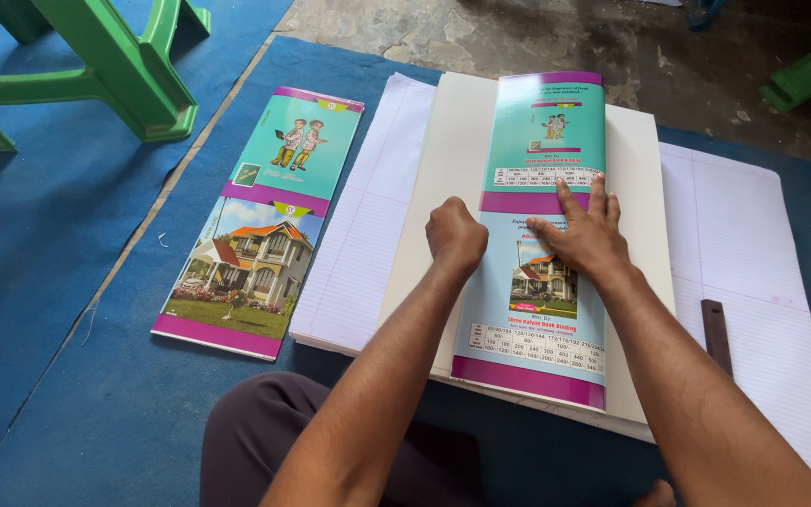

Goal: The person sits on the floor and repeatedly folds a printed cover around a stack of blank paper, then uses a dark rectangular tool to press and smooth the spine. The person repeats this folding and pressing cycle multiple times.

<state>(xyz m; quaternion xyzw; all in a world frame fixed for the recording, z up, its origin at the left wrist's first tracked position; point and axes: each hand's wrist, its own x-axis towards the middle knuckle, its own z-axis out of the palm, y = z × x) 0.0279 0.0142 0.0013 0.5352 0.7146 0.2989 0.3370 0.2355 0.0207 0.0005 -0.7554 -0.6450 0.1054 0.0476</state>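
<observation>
Your left hand [455, 237] was curled into a fist, knuckles pressing on the cream board stack [452, 150] right at the left edge of the printed cover sheet [542, 239]; it gripped nothing. Your right hand [586, 235] lay flat and open, fingers spread, palm down on the middle of that sheet. The sheet, teal and purple with a house picture, lay lengthwise on the board, which sat on ruled paper sheets [368, 216] over the blue floor mat [68, 282]. A second cover sheet [260, 225] lay to the left on the mat. A dark flat ruler [715, 333] rested on the ruled paper, right. Green plastic stool [114, 66] far left.
</observation>
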